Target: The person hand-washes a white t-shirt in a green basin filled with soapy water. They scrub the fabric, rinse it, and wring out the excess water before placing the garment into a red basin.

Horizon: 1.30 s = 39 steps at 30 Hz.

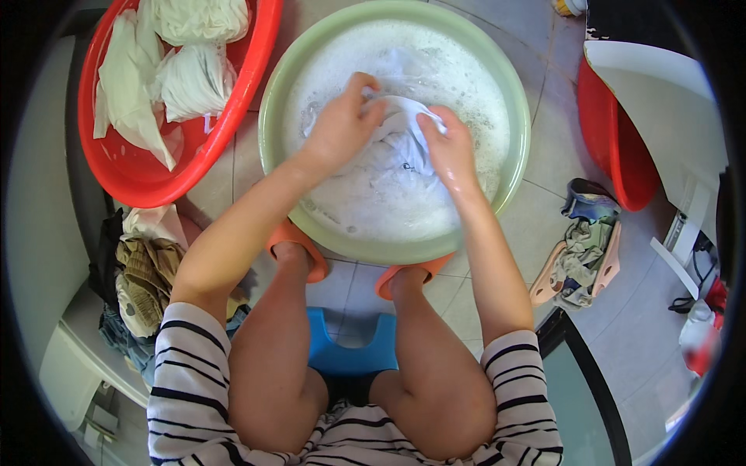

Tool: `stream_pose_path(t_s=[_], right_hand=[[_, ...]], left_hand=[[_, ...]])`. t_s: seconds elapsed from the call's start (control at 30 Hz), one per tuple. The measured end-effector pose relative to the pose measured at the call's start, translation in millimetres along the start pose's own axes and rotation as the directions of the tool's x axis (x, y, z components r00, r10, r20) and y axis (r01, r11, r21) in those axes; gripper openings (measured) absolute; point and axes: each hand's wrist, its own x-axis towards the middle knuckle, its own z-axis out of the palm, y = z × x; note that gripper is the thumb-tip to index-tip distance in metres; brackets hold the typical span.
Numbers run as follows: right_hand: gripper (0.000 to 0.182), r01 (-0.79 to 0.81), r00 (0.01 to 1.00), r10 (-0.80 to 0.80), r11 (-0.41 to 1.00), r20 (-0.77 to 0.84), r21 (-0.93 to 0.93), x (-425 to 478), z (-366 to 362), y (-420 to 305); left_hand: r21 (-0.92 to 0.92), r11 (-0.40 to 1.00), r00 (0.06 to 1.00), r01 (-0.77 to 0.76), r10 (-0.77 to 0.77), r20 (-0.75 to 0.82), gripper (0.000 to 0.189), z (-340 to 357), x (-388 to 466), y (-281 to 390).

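A round pale-green plastic basin (pixel 272 137) full of foamy water stands before me on the floor. In it, a wet white cloth garment (pixel 402 131) lies bunched up, partly under the suds, with a small dark mark on it. My right hand (pixel 449 143) grips the garment's raised edge between thumb and fingers. At the other end of that edge is my left hand (pixel 348 119), its index finger and thumb apart and curved over the cloth. Nothing shows between those two fingers; its other fingers are hidden.
A red basin (pixel 201 166) at the upper left holds several white garments (pixel 195 81). Dark and brown clothes (pixel 148 279) are heaped below it. At right, clothes (pixel 583 250) lie over pink slippers (pixel 608 259), near another red basin (pixel 629 157). A blue stool (pixel 352 355) is beneath me.
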Motion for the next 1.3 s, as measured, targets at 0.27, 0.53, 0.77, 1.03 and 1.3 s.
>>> stream_pose_path(t_s=[0.27, 0.53, 0.77, 1.03, 1.3], right_hand=[[0.023, 0.112, 0.967, -0.214, 0.848, -0.141, -0.518, 25.8, 23.8, 47.2], [0.022, 0.086, 0.995, -0.061, 0.932, -0.082, 0.352, -1.9, 6.1, 5.4], [0.026, -0.438, 0.897, -0.004, 0.126, 0.442, 0.890, -11.5, 20.9, -1.2], [0.037, -0.301, 0.948, -0.047, 0.192, 0.315, 0.934, -22.7, 38.5, 14.1], [0.033, -0.412, 0.910, 0.151, 0.233, 0.386, 0.881, -31.2, 39.4, -14.3]], left_hand=[[0.219, 0.965, 0.961, 0.147, -0.192, 0.201, 0.040, 24.1, 30.5, -35.1], [-0.069, 0.922, 0.923, 0.381, -0.376, 0.083, 0.027, -8.2, 18.3, -7.6], [0.222, 0.695, 0.722, -0.684, 0.688, 0.072, 0.021, 31.4, -38.5, 61.7], [0.292, 0.729, 0.783, -0.619, 0.601, 0.158, 0.020, 36.0, -27.9, 54.7], [0.287, 0.867, 0.902, -0.407, 0.432, -0.026, 0.022, 27.4, -10.0, 36.8]])
